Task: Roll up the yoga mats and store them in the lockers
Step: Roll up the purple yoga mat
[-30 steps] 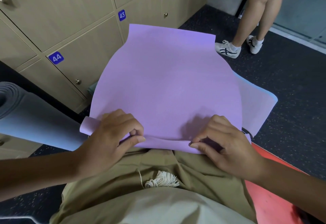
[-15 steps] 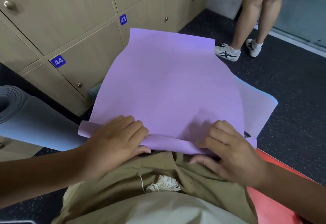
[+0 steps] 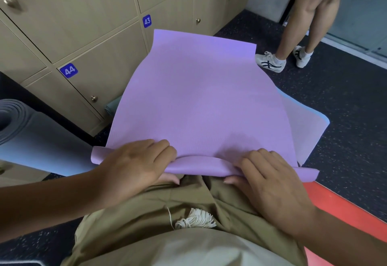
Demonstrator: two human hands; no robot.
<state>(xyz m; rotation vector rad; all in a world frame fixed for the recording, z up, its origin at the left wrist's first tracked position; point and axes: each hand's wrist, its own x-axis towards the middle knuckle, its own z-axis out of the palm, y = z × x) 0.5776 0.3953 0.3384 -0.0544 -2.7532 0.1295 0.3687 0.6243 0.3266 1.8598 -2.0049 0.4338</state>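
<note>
Purple mat: spread flat on the dark speckled floor, running away toward the lockers; near edge turned over into a first small roll, just in front of the knees.
Left hand: palm down on the left part of the roll, fingers curled over the top, thumb tucked under the near side; grips the rolled edge.
Right hand: on the right part of the roll, fingers bent over it, thumb beneath; grips the same rolled edge.
Roll ends: left end pokes out past the left hand; right end sticks out past the right hand, slightly flattened.
Pale blue mat: lies under the purple one, showing along its right side only.
Grey-blue rolled mat: at far left, spiral end toward the camera, lying beside the lockers.
Lockers: light wood doors with small round knobs, blue number tags 44, 43, 42; all visible doors closed.
Red mat: flat at lower right, partly under the right forearm.
Clothing: khaki trousers with a white drawstring tassel.
Bystander: bare legs, white trainers with dark stripes, standing past the far right corner of the purple mat.
</note>
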